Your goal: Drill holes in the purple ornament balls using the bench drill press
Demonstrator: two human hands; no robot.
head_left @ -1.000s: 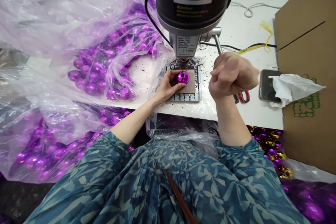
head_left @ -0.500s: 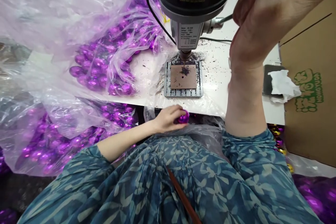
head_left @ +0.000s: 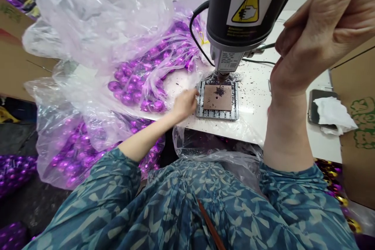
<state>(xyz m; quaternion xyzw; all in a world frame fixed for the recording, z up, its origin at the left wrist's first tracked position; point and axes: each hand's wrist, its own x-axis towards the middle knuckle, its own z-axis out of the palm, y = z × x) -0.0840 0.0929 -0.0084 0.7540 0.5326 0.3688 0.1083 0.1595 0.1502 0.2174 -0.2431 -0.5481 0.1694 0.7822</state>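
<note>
My right hand (head_left: 316, 35) is wrapped round the feed lever (head_left: 267, 47) of a drill press (head_left: 244, 11), at the upper right. Beneath the drill chuck lies a brown square board (head_left: 217, 101) with a small hole and dark shavings, set on a slotted metal base (head_left: 234, 114). My left hand (head_left: 185, 103) is just left of that base, over the white table, its fingers curled together with no ball showing in them. Further left, shiny purple balls (head_left: 129, 86) spill from a clear plastic bag (head_left: 102, 15) on the table.
Another clear bag of purple balls (head_left: 73, 164) hangs below the table edge at left. A crumpled white tissue (head_left: 334, 113) lies on a dark flat object (head_left: 316, 101) at right, beside a cardboard box (head_left: 357, 74). A black cable (head_left: 193, 23) loops beside the drill.
My left hand has moved up and forward from the table's front edge to beside the drill base; the purple ball it held no longer shows. My right hand stays on the lever. The view has shifted.
</note>
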